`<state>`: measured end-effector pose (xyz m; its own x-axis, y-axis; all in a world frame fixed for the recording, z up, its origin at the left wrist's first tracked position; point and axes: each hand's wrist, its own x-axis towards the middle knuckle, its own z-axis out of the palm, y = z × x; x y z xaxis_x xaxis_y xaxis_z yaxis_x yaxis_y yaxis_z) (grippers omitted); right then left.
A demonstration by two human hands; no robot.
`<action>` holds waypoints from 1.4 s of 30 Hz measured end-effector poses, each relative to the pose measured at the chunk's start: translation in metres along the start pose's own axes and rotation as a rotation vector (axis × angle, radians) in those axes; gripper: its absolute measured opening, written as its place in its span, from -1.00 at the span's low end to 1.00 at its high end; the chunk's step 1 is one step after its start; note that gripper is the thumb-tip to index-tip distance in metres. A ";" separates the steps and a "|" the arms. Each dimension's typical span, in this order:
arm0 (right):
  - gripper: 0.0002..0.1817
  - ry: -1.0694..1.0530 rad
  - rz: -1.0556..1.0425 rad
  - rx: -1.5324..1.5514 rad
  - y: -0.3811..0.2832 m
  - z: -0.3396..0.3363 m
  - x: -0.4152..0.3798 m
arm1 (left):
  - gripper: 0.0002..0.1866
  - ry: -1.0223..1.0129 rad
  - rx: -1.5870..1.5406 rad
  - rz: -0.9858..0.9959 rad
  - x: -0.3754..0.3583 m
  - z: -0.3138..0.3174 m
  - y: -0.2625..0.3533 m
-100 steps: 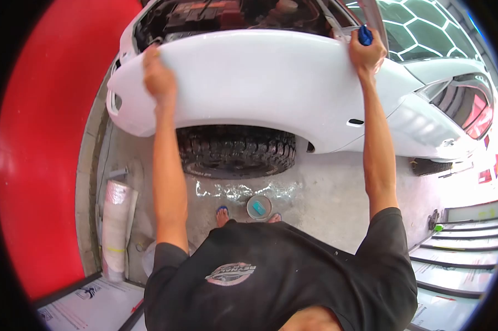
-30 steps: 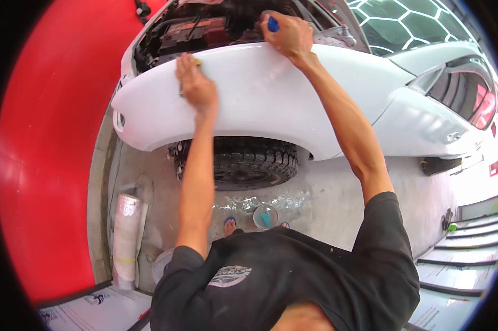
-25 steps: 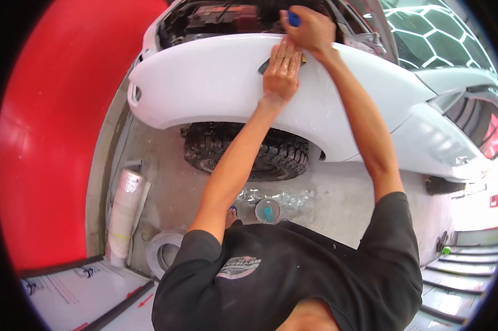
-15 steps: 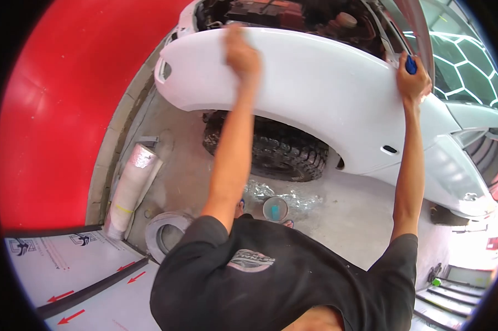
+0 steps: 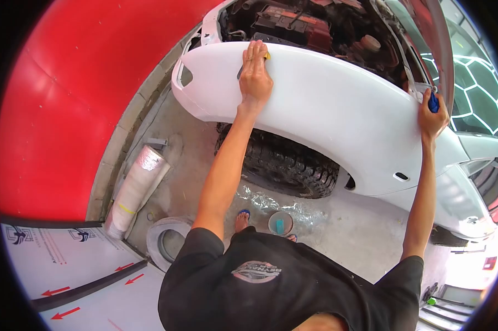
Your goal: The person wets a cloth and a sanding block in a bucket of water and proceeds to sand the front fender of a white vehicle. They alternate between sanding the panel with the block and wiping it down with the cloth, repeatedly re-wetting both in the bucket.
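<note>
My left hand (image 5: 255, 80) presses flat on the upper front part of a white car fender (image 5: 326, 83), fingers together. Under it a pad shows only a yellow edge (image 5: 267, 55) and a grey edge; its kind is mostly hidden. At the fender's rear upper corner, beside the open engine bay (image 5: 342, 33), my right hand (image 5: 432, 118) is closed round a small blue object (image 5: 433, 102), whose kind I cannot make out. That hand is against or very near the fender's edge.
Below the fender stands a knobbly black tyre (image 5: 293, 163). A bucket (image 5: 281, 223) with a turquoise item inside stands by my feet. To the left are a wrapped roll (image 5: 137, 190), a grey ring-shaped object (image 5: 155, 243) and a red panel (image 5: 56, 121).
My left hand, blurred before near the fender's top edge, now lies sharp and flat on the panel. The view has shifted, so the car appears lower and further right. My right hand still grips the blue object.
</note>
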<state>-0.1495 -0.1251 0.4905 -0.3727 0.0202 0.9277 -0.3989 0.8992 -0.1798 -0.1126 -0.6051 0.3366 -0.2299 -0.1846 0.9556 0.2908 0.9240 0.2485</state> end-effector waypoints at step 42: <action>-0.69 0.071 -0.047 -0.036 0.005 0.005 -0.004 | -0.74 -0.063 0.014 -1.034 0.023 -0.054 -0.057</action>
<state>-0.1538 -0.1226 0.4842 -0.2933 0.0076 0.9560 -0.3839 0.9149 -0.1250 -0.0845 -0.6796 0.3531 -0.4093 -0.8727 0.2662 -0.0874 0.3279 0.9407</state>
